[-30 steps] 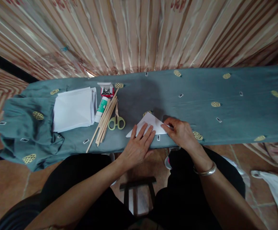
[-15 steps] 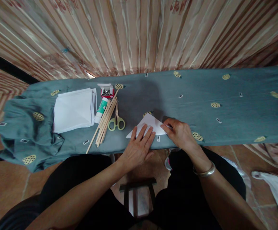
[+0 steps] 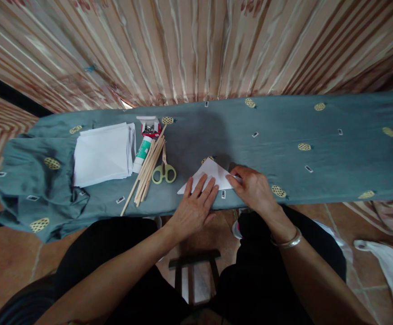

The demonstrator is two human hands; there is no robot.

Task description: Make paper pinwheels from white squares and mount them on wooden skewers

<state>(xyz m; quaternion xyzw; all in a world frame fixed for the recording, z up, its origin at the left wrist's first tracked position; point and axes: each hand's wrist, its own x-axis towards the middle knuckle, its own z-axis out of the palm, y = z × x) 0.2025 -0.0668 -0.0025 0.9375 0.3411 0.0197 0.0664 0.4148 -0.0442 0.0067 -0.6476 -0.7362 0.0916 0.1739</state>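
Observation:
A white sheet of paper [image 3: 211, 169], folded into a triangle, lies near the front edge of the cloth-covered table [image 3: 270, 122]. My left hand [image 3: 196, 203] rests flat on its lower left part, fingers spread. At the right corner, my right hand [image 3: 252, 186] pinches the paper between thumb and forefinger; a bracelet circles that wrist. Left of the paper are green-handled scissors [image 3: 164, 172], a bundle of thin wooden sticks [image 3: 149, 169] and a white and green glue stick [image 3: 142, 153].
A stack of white paper [image 3: 103, 155] lies on the table's left part. Behind the sticks stands an open red and white box [image 3: 150, 127] of small metal pieces. A striped curtain [image 3: 196, 49] hangs along the far edge. A dark stool [image 3: 194, 259] is below.
Almost nothing differs. Both hands stay on the folded paper in the same places, and the whole view has shifted very slightly.

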